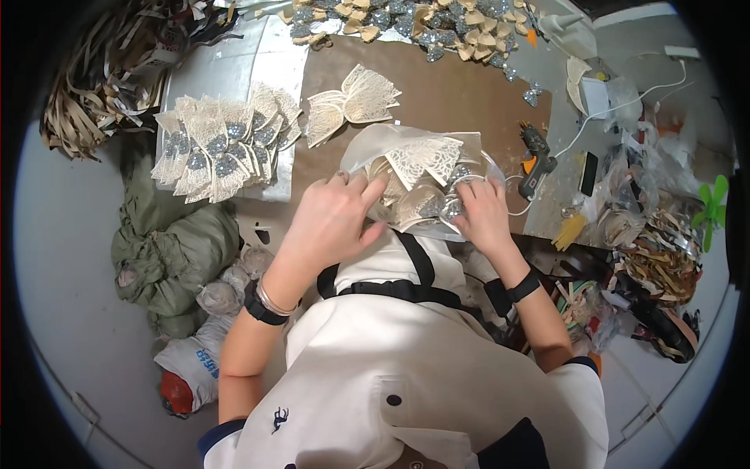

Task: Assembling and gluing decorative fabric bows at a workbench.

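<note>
A clear plastic bag [367, 141] lies at the table's near edge, with cream lace bows [426, 160] and silver glitter pieces inside it or under its film. My left hand [332, 211] grips the bag's left side, its fingers curled over the edge and the thumb pointing right. On the other side, my right hand [486, 215] has its fingers bent over the bag beside a glittery bow centre [451, 208]. Some fingertips are hidden by the film and bows. Just beyond the bag lies a pair of plain cream lace bow pieces [355, 103].
Stacked lace bows with glitter centres [223, 148] sit at the left. A heap of small beige and silver bows [437, 27] covers the far edge. At the right are a glue gun [535, 160] with a white cord, a phone [588, 173] and a green fan [711, 209].
</note>
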`<state>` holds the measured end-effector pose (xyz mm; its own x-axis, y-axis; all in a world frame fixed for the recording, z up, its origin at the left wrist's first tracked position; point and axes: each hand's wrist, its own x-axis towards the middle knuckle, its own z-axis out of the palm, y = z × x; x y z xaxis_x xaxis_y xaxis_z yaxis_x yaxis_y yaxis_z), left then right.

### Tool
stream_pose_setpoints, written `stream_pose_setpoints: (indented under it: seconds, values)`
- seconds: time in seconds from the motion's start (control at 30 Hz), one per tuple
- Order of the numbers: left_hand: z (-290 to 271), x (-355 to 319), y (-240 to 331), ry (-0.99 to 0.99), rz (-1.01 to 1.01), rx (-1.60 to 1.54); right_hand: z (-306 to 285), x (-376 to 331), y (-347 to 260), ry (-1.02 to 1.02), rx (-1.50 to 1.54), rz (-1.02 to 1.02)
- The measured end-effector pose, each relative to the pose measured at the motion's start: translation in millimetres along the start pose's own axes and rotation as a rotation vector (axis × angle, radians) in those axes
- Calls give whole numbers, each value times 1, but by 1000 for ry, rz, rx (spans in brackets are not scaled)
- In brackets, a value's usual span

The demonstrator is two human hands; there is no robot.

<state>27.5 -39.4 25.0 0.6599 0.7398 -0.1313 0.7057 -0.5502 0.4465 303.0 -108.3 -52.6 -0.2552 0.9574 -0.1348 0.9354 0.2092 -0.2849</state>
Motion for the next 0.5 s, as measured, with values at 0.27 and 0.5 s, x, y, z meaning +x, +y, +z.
stream_pose_setpoints:
  seconds: [0.27, 0.5]
  values:
    - [31, 5, 9, -55, -57, -294, 15, -32, -2, 154, 340, -80]
    - [30, 6, 6, -74, -84, -548, -14, -11, -18, 180, 307, -58]
